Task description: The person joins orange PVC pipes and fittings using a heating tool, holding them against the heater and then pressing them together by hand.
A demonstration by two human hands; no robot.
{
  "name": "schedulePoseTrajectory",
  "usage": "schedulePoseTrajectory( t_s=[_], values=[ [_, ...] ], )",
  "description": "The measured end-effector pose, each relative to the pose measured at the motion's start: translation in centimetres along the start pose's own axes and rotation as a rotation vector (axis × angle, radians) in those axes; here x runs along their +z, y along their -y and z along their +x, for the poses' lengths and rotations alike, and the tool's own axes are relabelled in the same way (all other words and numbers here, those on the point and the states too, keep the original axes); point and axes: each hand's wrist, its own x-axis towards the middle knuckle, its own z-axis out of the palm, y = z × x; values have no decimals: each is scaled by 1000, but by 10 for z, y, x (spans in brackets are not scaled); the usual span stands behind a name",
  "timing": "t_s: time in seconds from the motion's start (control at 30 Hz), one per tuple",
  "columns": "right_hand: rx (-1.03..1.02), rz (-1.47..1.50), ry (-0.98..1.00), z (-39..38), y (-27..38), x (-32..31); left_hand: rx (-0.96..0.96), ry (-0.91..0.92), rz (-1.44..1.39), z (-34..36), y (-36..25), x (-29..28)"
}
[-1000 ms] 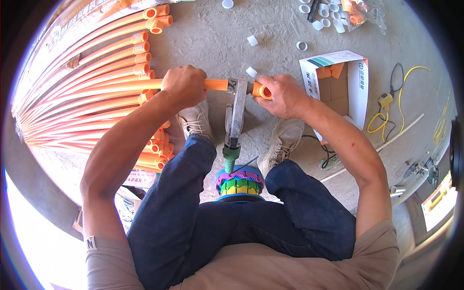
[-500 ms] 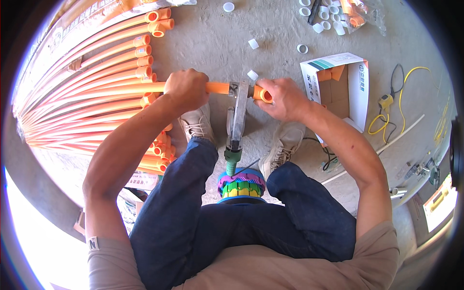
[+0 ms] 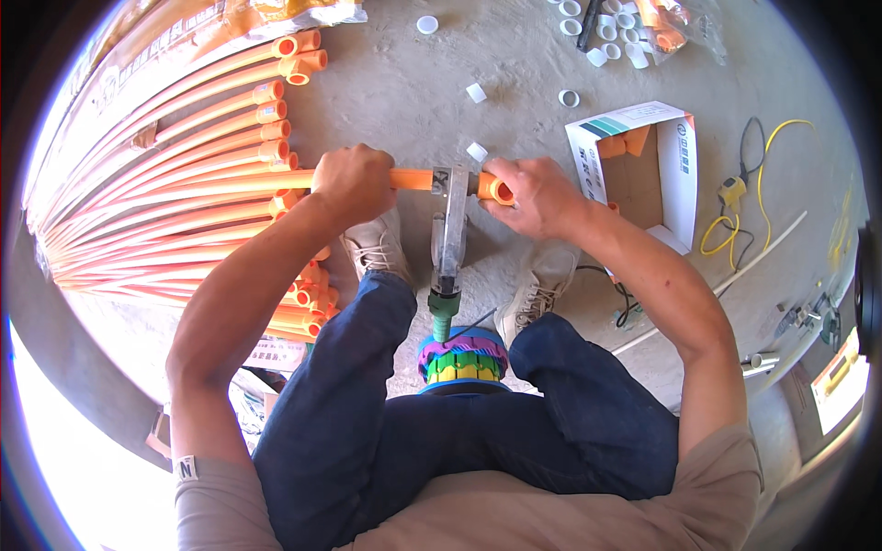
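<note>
My left hand is wrapped round a long orange pipe, whose right end goes into a fitting on an upright metal tool with a green handle. On the tool's other side, my right hand grips a short orange fitting against a dark cylindrical socket. The tool stands between my shoes, its handle over a multicoloured round stool.
Many orange pipes with end fittings lie at left. A white cardboard box holds orange pieces. Scattered white caps, a plastic bag of fittings, a yellow device with cables and a thin white pipe lie on the floor.
The view has shifted slightly, so things sit a little lower in the picture. Both hands keep their grips on the pipe and fitting at the tool, with little other visible movement.
</note>
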Motion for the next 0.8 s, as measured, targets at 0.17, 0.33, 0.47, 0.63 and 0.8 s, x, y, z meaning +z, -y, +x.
schedulePoseTrajectory(
  t_s=[0.17, 0.33, 0.47, 0.63, 0.8],
  values=[
    [84, 73, -33, -9, 6, 4, 33, -60, -42, 0, 13, 6],
    [12, 150, -144, -22, 2, 11, 183, 113, -114, 14, 32, -4],
    [74, 199, -89, -22, 4, 10, 222, 442, -261, 31, 40, -20],
    [96, 210, -78, -23, 4, 12, 110, 491, -173, 29, 31, -21],
    [111, 188, -124, -25, 6, 18, 93, 291, -118, 16, 21, -19]
  ],
)
